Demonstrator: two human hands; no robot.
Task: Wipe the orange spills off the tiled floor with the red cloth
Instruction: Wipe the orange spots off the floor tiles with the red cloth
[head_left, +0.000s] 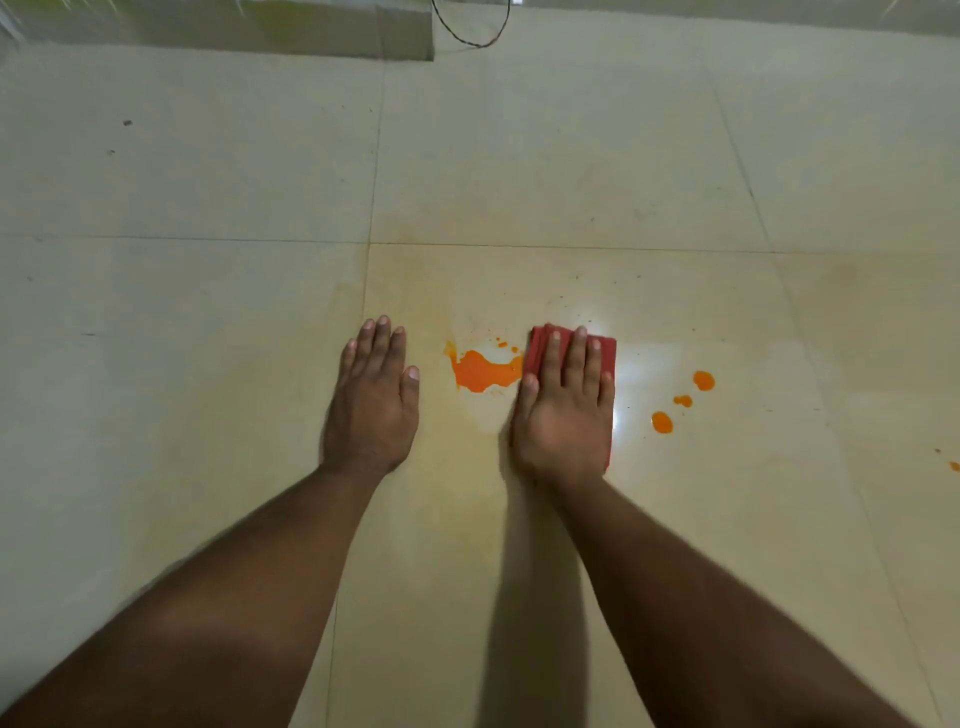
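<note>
The red cloth (602, 349), folded flat, is pressed onto the tiled floor (571, 171) under the open right hand (563, 410), fingers spread so pressure is shared across it. Its left edge touches the large orange spill (480, 371), at 9 o'clock from the cloth, presumably ready to be swept over. Three smaller orange drops (662, 422) lie at 3 o'clock. The left hand (373, 400) is laid flat, empty, at 9 o'clock beyond the spill, likely for support.

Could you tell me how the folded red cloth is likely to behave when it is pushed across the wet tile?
The red cloth, folded under the flat right hand, would probably slide easily on the glossy tiled floor. Being soft, it may bunch or unfold at its edges. It likely smears the orange puddle before soaking it.
</note>
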